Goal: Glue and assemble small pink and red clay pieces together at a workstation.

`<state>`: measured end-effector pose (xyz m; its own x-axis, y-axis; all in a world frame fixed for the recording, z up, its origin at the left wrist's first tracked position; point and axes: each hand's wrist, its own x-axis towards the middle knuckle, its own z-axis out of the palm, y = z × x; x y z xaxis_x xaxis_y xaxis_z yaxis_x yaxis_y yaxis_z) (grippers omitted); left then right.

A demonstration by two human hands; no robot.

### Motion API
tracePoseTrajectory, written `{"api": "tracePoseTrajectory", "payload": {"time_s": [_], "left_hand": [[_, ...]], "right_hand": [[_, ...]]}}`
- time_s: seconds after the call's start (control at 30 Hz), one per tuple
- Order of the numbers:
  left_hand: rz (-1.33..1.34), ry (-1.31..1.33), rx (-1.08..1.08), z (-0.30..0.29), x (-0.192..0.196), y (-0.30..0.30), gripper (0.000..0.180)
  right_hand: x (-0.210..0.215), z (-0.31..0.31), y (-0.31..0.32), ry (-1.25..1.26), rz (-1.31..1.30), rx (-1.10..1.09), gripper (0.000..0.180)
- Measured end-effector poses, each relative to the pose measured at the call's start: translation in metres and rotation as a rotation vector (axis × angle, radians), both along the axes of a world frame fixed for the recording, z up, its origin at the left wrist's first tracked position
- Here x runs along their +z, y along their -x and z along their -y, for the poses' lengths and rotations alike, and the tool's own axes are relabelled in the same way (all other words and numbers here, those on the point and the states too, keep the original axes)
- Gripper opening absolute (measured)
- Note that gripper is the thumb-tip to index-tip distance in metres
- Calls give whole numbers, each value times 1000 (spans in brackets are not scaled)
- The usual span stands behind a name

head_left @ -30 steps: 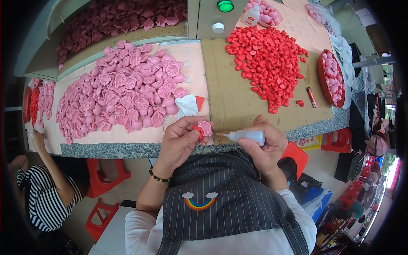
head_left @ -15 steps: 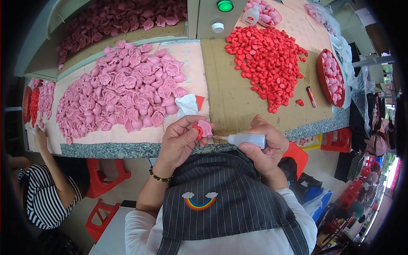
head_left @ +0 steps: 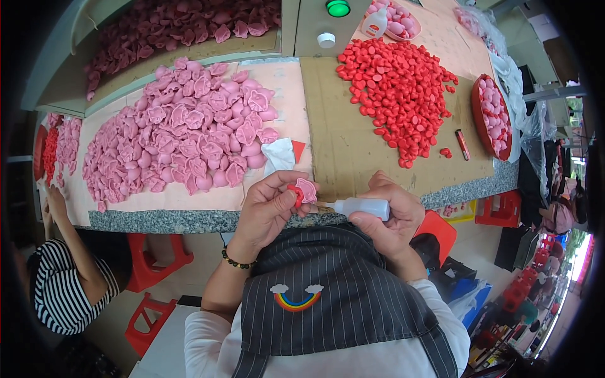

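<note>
My left hand [head_left: 275, 200] pinches a pink shell-like plastic part [head_left: 307, 189] together with a small red piece [head_left: 295, 194]. From the right, my right hand [head_left: 396, 214] grips a translucent squeeze bottle [head_left: 362, 207] lying sideways, its thin nozzle pointing at the pink part. The nozzle tip is very near the part; whether they touch I cannot tell. Ahead on the left spreads a big heap of pink shell-like parts [head_left: 183, 126]. Ahead on the right lies a heap of small red pieces [head_left: 400, 94] on brown cardboard [head_left: 328, 126].
A white tissue [head_left: 277, 155] lies beside the pink heap. On the right are a small red tube [head_left: 463, 145] and a red basket [head_left: 474, 107] of pink pieces. A white bottle [head_left: 374, 24] stands at the back. Far left, a person in a striped top [head_left: 69, 290] works at the table.
My right hand and the squeeze bottle have shifted slightly left, bringing the nozzle closer to the pink part. My left hand stays nearly still. The person at the left has moved their arms.
</note>
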<state>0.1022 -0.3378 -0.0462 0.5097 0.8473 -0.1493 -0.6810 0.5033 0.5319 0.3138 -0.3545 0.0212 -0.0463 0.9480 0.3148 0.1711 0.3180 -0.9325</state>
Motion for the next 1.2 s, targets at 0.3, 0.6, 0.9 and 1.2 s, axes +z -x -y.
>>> {"api": "tracePoseTrajectory", "payload": {"time_s": [0.3,0.6,0.9,1.2], "left_hand": [[20,-2,-10,-1,0,1,33],[-18,-46,-20,1,-1,0,35],[-62,-90,-48,2,-3,0,38],[-77,-63,-46,2,1,0,34]], "right_hand": [[0,0,-3,3,11,-9,23],[-1,-1,-2,-14,-38,-48,22],[-4,-1,1,3,-38,-54,21],[-5,-3,1,0,-34,-30,22]]}}
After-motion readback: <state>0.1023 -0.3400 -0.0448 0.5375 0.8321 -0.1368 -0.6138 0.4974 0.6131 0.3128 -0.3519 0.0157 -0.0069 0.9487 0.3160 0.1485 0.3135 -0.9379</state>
